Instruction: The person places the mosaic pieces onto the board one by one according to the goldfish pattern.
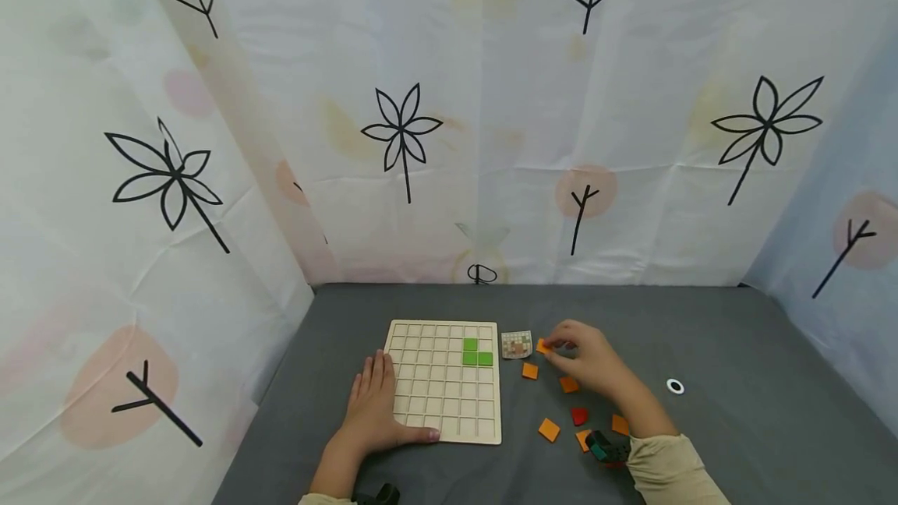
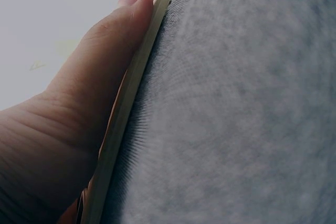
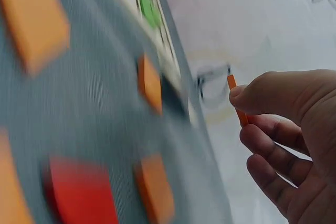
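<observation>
A pale wooden grid board (image 1: 429, 404) lies on the grey table, with several green square tiles (image 1: 470, 358) in its upper right cells. My left hand (image 1: 375, 407) rests along the board's left side, its fingers straight and its thumb (image 2: 113, 35) at the near edge. Between thumb and fingers, my right hand (image 1: 585, 353) pinches an orange square tile (image 3: 238, 100), held above the table to the right of the board. Just left of that tile lies a small picture card (image 1: 516, 344) showing a grid pattern.
Loose orange tiles (image 1: 549, 430) and a red piece (image 1: 579, 416) are scattered right of the board. A white ring (image 1: 675, 386) lies farther right. Patterned cloth (image 1: 477, 217) hangs behind and beside the grey table (image 1: 730, 349).
</observation>
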`<state>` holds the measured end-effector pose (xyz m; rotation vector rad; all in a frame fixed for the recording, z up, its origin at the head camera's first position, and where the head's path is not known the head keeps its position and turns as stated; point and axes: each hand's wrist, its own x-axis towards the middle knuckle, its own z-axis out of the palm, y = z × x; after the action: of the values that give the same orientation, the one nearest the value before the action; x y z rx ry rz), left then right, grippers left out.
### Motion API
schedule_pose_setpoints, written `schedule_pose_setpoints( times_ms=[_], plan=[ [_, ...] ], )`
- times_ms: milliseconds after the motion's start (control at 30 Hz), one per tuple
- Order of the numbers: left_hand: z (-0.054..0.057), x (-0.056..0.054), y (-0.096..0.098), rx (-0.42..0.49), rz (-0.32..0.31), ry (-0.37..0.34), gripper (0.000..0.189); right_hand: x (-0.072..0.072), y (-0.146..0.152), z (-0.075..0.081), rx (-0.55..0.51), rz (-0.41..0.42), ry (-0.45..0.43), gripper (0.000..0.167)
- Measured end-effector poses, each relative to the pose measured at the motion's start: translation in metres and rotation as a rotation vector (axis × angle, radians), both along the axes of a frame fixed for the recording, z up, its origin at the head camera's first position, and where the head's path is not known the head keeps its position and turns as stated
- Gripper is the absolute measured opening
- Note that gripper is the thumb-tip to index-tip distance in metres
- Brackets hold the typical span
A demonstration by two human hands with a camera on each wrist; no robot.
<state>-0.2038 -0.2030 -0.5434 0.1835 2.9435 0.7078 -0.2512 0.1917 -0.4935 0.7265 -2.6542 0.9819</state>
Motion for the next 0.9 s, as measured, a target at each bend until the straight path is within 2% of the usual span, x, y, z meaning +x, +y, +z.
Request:
schedule_pose_setpoints(
  times_ms=[233, 333, 533, 667, 800, 900],
  plan=[
    [-0.001, 0.0, 0.0, -0.017, 0.01, -0.017, 0.168, -0.003, -0.073, 0.002, -0.082, 0.272, -0.078, 0.011],
    [0.0, 0.0, 0.0, -0.01, 0.013, -0.009, 0.167, -0.006, -0.101, -0.002, -0.069, 0.339, -0.102, 0.011],
    [-0.001, 0.001, 0.001, -0.001, 0.001, 0.0, 0.168, -0.012, -0.13, -0.014, 0.026, 0.344, -0.115, 0.014],
    [-0.002, 0.0, -0.001, -0.003, 0.0, -0.004, 0.167, -0.013, -0.138, -0.021, 0.104, 0.34, -0.077, 0.013],
    [-0.001, -0.002, -0.002, -0.01, 0.0, -0.001, 0.167, -0.013, -0.143, -0.021, 0.143, 0.321, -0.004, 0.011],
    [-0.002, -0.003, -0.003, -0.012, 0.002, 0.001, 0.168, -0.013, -0.145, -0.019, 0.146, 0.306, -0.011, 0.011]
  ],
)
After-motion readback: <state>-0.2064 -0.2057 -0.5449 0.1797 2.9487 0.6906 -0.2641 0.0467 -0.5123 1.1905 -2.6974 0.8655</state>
